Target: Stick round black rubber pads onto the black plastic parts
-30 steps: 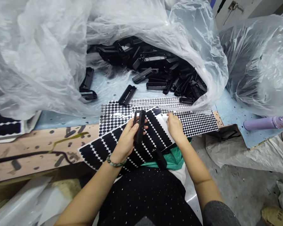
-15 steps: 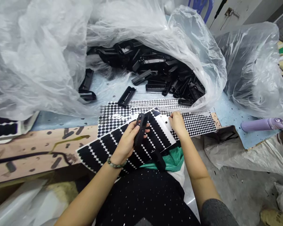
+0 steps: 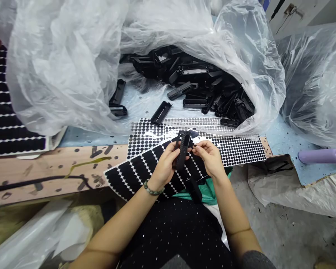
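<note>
My left hand [image 3: 165,164] grips a long black plastic part [image 3: 182,155] with a textured face, holding it upright and slightly tilted. Close by on its right, my right hand [image 3: 211,157] has thumb and forefinger pinched together; a tiny dark bit shows at the fingertips, too small to name. Beneath both hands lies a sheet of large black stickers [image 3: 134,168] in scalloped rows. Under and behind that is a sheet of small black dot stickers [image 3: 240,149]. Another black plastic part [image 3: 194,190] rests near my lap.
Several black plastic parts [image 3: 190,89] spill from a clear plastic bag [image 3: 254,63] on the blue-topped table. One separate part [image 3: 161,113] lies before the dot sheet. More sticker sheets [image 3: 16,138] are at left. A purple bottle [image 3: 322,156] lies at right.
My right hand has come away from the dot-sticker sheet, back to the black plastic part in my left hand. The whole view has shifted, so things appear further right.
</note>
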{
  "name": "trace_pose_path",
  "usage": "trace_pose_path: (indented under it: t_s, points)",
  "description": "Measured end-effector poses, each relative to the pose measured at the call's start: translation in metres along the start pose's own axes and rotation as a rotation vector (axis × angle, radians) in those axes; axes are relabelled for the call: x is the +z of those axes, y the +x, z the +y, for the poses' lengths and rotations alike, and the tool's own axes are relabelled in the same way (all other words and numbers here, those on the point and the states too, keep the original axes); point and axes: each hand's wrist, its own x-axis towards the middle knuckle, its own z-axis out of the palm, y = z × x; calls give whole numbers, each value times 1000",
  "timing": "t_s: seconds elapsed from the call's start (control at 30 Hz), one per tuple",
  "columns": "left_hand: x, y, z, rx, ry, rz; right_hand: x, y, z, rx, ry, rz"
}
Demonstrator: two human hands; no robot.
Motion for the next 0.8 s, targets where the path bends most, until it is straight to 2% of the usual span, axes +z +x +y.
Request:
trace_pose_path:
  t_s: [0.17,0.33,0.5,0.67,0.73,0.8]
  points:
    - [-2,-1,-6,101,5,-18,17,-9,-5,-172,-166,19]
    - [-4,-1,-8,138,4,-47,21,-11,-2,-209,-307,-2]
    - [-6,-1,-11,147,-11,-43,22,-15,-1,-217,-395,-9]
    - [-7,-3,-15,182,42,-37,24,-12,5,-211,-394,88]
    - [-7,-6,-13,157,46,-54,22,-10,8,-168,-357,145]
    - [-7,-10,-8,89,24,-90,16,-10,10,-114,-300,143]
